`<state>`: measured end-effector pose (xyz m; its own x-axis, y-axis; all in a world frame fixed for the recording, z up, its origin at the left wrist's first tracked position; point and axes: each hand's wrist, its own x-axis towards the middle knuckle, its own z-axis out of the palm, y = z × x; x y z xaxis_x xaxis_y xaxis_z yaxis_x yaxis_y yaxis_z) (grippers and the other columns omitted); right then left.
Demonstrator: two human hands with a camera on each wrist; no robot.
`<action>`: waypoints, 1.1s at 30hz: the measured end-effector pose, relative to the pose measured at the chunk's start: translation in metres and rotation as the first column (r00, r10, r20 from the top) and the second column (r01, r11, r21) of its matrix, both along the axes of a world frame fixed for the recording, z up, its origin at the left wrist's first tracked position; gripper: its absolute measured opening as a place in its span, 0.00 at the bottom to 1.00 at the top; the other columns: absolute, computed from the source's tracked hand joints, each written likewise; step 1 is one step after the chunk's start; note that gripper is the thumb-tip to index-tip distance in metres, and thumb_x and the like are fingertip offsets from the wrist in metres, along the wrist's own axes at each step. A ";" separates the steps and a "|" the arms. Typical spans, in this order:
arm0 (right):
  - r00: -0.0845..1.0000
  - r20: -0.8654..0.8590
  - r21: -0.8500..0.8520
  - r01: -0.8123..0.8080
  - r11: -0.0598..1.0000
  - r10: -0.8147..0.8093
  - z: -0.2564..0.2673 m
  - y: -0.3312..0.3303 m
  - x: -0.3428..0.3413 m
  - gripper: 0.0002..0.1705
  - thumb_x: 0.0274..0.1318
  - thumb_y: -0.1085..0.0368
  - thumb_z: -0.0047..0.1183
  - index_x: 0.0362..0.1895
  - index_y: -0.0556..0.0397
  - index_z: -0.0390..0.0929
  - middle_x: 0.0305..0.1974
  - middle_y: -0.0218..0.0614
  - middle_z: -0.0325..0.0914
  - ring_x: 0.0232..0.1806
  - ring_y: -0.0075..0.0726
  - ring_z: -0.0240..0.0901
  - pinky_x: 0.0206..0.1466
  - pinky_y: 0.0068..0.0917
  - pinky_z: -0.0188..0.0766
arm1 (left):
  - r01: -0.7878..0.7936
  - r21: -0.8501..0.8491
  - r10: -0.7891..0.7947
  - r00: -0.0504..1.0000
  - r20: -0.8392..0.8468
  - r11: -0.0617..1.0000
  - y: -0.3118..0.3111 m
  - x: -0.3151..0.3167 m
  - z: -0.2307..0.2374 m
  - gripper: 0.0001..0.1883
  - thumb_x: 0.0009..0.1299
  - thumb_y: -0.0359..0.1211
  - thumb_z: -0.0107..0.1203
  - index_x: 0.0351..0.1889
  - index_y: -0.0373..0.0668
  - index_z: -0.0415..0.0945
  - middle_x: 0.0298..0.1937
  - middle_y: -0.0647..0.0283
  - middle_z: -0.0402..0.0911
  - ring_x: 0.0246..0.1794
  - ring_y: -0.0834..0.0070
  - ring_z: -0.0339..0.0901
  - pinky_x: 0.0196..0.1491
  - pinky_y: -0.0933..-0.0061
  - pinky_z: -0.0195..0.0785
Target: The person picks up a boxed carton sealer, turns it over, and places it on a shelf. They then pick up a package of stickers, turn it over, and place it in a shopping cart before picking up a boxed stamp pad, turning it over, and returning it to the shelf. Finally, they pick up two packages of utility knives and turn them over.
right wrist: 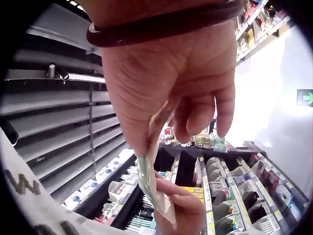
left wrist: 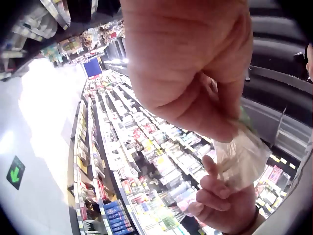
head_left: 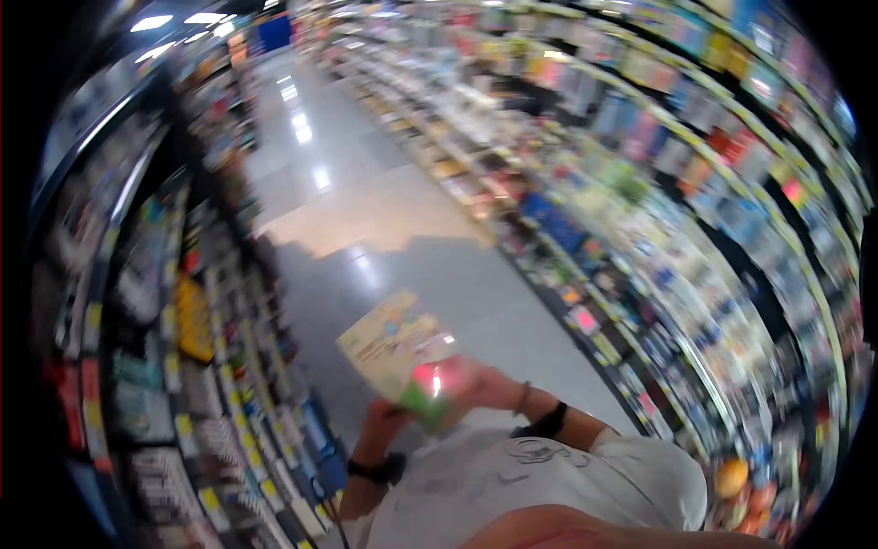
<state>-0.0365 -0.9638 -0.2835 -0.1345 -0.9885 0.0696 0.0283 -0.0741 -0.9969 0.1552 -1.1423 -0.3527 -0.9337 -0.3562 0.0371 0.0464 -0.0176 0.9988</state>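
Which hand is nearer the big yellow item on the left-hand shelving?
Left. The left hand grips the near side of the packet, apart from the yellow item; the right hand holds the packet's far side, farther away.

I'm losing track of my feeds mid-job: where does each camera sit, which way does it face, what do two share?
Head: on the head, looking forward and down the aisle floor; left hand, right hand and white shirt show.
Left wrist: worn there, looking past the left hand at shelves; the right hand shows lower down.
Right wrist: worn there, looking past the right hand and bracelet; the left hand shows below.
Shared: both wrist views show the packet and a green-arrow sign.
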 end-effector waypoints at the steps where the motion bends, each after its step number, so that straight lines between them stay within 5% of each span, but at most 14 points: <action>1: 0.978 -0.207 -0.084 -0.027 0.996 0.009 -0.003 -0.015 -0.014 0.33 0.56 0.67 0.59 0.65 0.54 0.62 0.65 0.36 0.64 0.65 0.32 0.60 0.66 0.35 0.61 | -0.038 -0.009 0.038 0.999 -0.003 0.999 -0.013 -0.010 -0.013 0.10 0.63 0.24 0.59 0.43 0.37 0.81 0.38 0.63 0.85 0.37 0.81 0.78 0.42 0.74 0.73; 4: 0.993 0.103 0.184 0.028 0.983 -0.048 -0.010 -0.045 -0.036 0.29 0.56 0.68 0.59 0.62 0.54 0.67 0.61 0.35 0.68 0.59 0.31 0.67 0.61 0.32 0.67 | -0.140 0.080 0.138 0.990 0.027 0.987 -0.036 -0.022 0.000 0.12 0.63 0.24 0.60 0.45 0.37 0.81 0.41 0.63 0.85 0.40 0.82 0.77 0.45 0.73 0.72; 7: 0.992 -0.109 -0.103 0.048 0.994 -0.059 0.002 -0.084 -0.068 0.27 0.56 0.68 0.59 0.61 0.53 0.68 0.58 0.35 0.71 0.55 0.30 0.71 0.56 0.31 0.71 | -0.108 0.096 0.112 0.993 -0.030 0.989 -0.071 -0.061 0.028 0.14 0.62 0.24 0.61 0.47 0.37 0.81 0.45 0.64 0.84 0.45 0.80 0.77 0.49 0.71 0.71; 10: 0.948 -0.317 -0.289 -0.100 0.952 0.003 0.015 -0.131 -0.111 0.21 0.54 0.67 0.62 0.54 0.50 0.75 0.57 0.37 0.73 0.58 0.35 0.69 0.60 0.34 0.66 | -0.086 0.120 0.097 0.991 -0.089 0.989 -0.098 -0.105 0.059 0.17 0.60 0.24 0.65 0.48 0.35 0.80 0.50 0.63 0.82 0.48 0.76 0.77 0.53 0.71 0.70; 12: 0.998 -0.045 -0.173 -0.045 0.984 0.038 0.032 -0.151 -0.122 0.20 0.53 0.67 0.63 0.51 0.50 0.76 0.57 0.37 0.73 0.59 0.36 0.68 0.61 0.35 0.65 | -0.106 0.115 0.115 0.991 -0.072 0.988 -0.120 -0.120 0.070 0.17 0.59 0.24 0.66 0.48 0.34 0.80 0.49 0.63 0.82 0.47 0.76 0.78 0.52 0.72 0.71; 14: 0.999 0.037 -0.119 -0.027 0.992 0.032 0.017 -0.171 -0.137 0.20 0.52 0.67 0.64 0.51 0.51 0.77 0.57 0.36 0.74 0.59 0.36 0.68 0.61 0.34 0.65 | -0.138 0.073 0.145 0.986 -0.086 0.988 -0.138 -0.135 0.079 0.18 0.58 0.24 0.66 0.47 0.33 0.80 0.47 0.62 0.83 0.45 0.76 0.79 0.50 0.73 0.72; 17: 0.996 -0.085 -0.077 -0.003 0.997 -0.003 -0.033 -0.202 -0.163 0.24 0.52 0.65 0.64 0.54 0.52 0.74 0.55 0.35 0.75 0.55 0.31 0.70 0.59 0.31 0.67 | -0.213 0.115 0.218 0.975 -0.030 0.970 -0.162 -0.148 0.080 0.16 0.57 0.22 0.66 0.45 0.31 0.80 0.43 0.60 0.84 0.42 0.76 0.80 0.47 0.74 0.73; 19: 0.995 -0.101 0.019 -0.002 1.000 0.004 -0.012 -0.228 -0.172 0.29 0.54 0.62 0.64 0.58 0.54 0.69 0.54 0.35 0.75 0.53 0.28 0.70 0.57 0.29 0.69 | -0.276 0.178 0.274 0.961 0.037 0.945 -0.187 -0.149 0.068 0.14 0.57 0.20 0.64 0.43 0.31 0.80 0.40 0.59 0.84 0.40 0.76 0.80 0.45 0.74 0.73; 24: 0.985 -0.150 0.089 0.097 0.991 -0.083 -0.043 -0.305 -0.191 0.25 0.52 0.59 0.65 0.53 0.54 0.73 0.46 0.37 0.79 0.47 0.29 0.74 0.52 0.30 0.72 | -0.411 0.220 0.357 0.901 0.247 0.884 -0.262 -0.143 0.031 0.09 0.59 0.19 0.57 0.37 0.29 0.80 0.36 0.58 0.84 0.36 0.76 0.80 0.41 0.76 0.73; 28: 0.938 -0.323 0.137 0.181 0.974 -0.129 -0.053 -0.379 -0.203 0.23 0.52 0.56 0.65 0.49 0.53 0.75 0.42 0.38 0.81 0.43 0.31 0.77 0.46 0.32 0.74 | -0.386 0.331 0.344 0.921 0.182 0.861 -0.339 -0.166 0.015 0.06 0.65 0.23 0.54 0.39 0.32 0.77 0.37 0.60 0.82 0.37 0.74 0.80 0.42 0.74 0.74; 29: 0.823 -0.557 0.131 0.220 0.967 -0.112 -0.064 -0.401 -0.211 0.20 0.54 0.54 0.62 0.45 0.52 0.76 0.40 0.40 0.81 0.41 0.35 0.78 0.44 0.31 0.75 | -0.341 0.326 0.300 0.939 0.171 0.882 -0.366 -0.171 0.003 0.09 0.66 0.24 0.54 0.43 0.33 0.75 0.40 0.60 0.82 0.39 0.75 0.80 0.45 0.74 0.74; 33: 0.874 -0.431 0.063 0.277 0.959 -0.225 -0.019 -0.460 -0.227 0.19 0.50 0.52 0.63 0.42 0.47 0.78 0.39 0.39 0.80 0.37 0.48 0.76 0.42 0.36 0.73 | -0.189 0.415 0.213 0.977 -0.012 0.890 -0.439 -0.225 0.039 0.15 0.65 0.23 0.56 0.51 0.35 0.72 0.47 0.60 0.80 0.47 0.74 0.77 0.50 0.73 0.73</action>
<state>-0.2638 -1.4234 -0.3028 -0.3640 -0.9296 0.0580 -0.3931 0.0969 -0.9144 -0.0697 -1.5817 -0.3137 -0.8410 -0.5311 -0.1031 0.1474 -0.4082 0.9009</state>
